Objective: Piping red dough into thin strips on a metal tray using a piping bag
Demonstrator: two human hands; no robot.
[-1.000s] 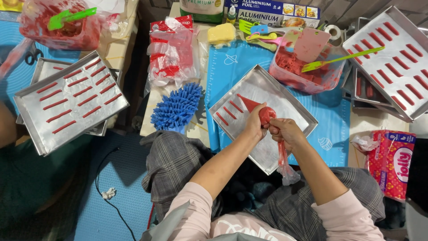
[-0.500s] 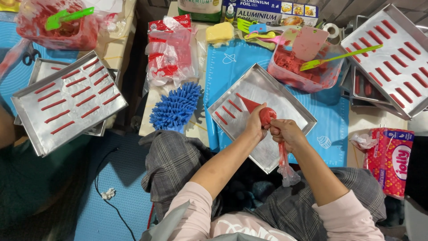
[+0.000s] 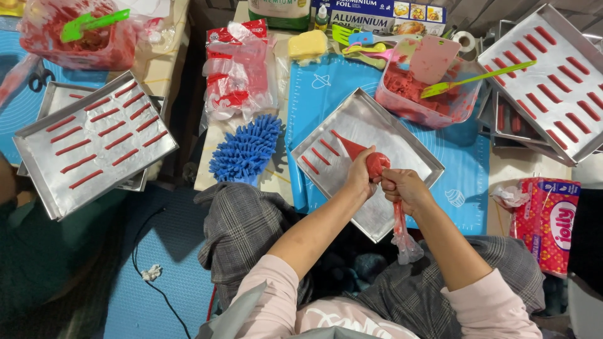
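Note:
A clear piping bag [image 3: 375,164] full of red paste lies across a foil-lined metal tray [image 3: 411,154] in front of me. My left hand [image 3: 359,176] grips the bag's front part, its tip pointing up-left over the tray. My right hand [image 3: 402,186] squeezes the twisted rear of the bag, whose loose plastic tail hangs down toward my lap. Three short red strips [image 3: 320,157] lie in a row at the tray's left corner, just beside the bag's tip.
A tub of red paste [image 3: 427,94] with a pink scraper and green spatula stands behind the tray. Filled trays of red strips sit at left [image 3: 94,141] and right [image 3: 553,81]. A blue duster [image 3: 246,150], a tissue pack [image 3: 549,223] and a foil box [image 3: 377,19] surround me.
The piping bag and both hands have barely shifted over the tray; no clear change in the strips.

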